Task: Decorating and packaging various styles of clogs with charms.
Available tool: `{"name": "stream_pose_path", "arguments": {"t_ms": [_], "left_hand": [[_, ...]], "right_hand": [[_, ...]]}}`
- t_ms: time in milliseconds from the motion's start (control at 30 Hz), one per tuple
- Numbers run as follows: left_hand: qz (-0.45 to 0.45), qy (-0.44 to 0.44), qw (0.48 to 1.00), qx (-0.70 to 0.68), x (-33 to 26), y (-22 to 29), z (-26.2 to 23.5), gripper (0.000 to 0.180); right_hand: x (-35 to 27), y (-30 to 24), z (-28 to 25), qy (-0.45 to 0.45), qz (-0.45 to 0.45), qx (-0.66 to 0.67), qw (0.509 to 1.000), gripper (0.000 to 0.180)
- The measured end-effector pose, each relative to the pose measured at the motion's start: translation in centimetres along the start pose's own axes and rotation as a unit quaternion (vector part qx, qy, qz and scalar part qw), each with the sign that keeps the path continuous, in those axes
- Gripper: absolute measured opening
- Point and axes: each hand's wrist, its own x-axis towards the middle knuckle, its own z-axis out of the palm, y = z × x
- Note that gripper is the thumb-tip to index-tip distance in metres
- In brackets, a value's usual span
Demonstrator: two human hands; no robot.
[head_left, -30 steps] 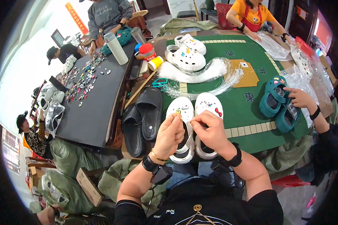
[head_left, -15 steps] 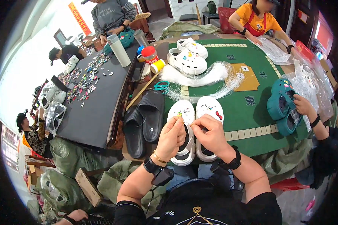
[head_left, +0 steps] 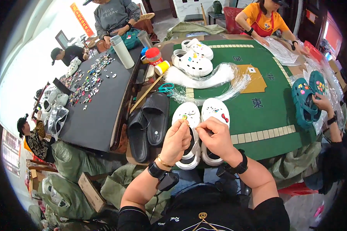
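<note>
Two white clogs stand side by side in front of me, the left clog [head_left: 186, 111] and the right clog [head_left: 214, 106], both with small charms on their toes. Over the left clog, my left hand [head_left: 176, 139] is closed in a pinch on a small green-yellow shoe charm [head_left: 184, 117]. My right hand [head_left: 216, 138] is closed too, thumb against forefinger above the right clog; whatever thin thing it pinches, if any, is too small to name. A red bow charm [head_left: 223, 116] sits on the right clog.
Black slides [head_left: 155, 119] lie left of the clogs. Beyond are a bundle of clear plastic strands [head_left: 196, 84], teal scissors [head_left: 166, 87] and another white clog pair [head_left: 192, 63]. Loose charms [head_left: 89, 86] cover part of the dark table. At right, a co-worker's hand [head_left: 323, 103] holds teal clogs [head_left: 304, 101].
The co-worker's teal clogs have moved to the right and turned, now with charmed toes upward. My own hands and the white clogs have hardly moved.
</note>
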Motion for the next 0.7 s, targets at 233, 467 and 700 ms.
{"name": "stream_pose_path", "arguments": {"t_ms": [233, 467, 700], "left_hand": [[-0.007, 0.015, 1.0, 0.0, -0.09, -0.01, 0.24, 0.013], [-0.014, 0.006, 1.0, -0.002, 0.05, 0.04, 0.09, 0.011], [-0.017, 0.003, 1.0, -0.001, 0.21, 0.07, -0.32, 0.01]], "right_hand": [[-0.17, -0.4, -0.31, -0.017, 0.029, -0.011, 0.999, 0.005], [-0.12, -0.09, -0.19, -0.008, 0.022, -0.001, 1.0, 0.004], [0.38, 0.23, 0.53, 0.002, -0.011, 0.003, 1.0, 0.005]]}}
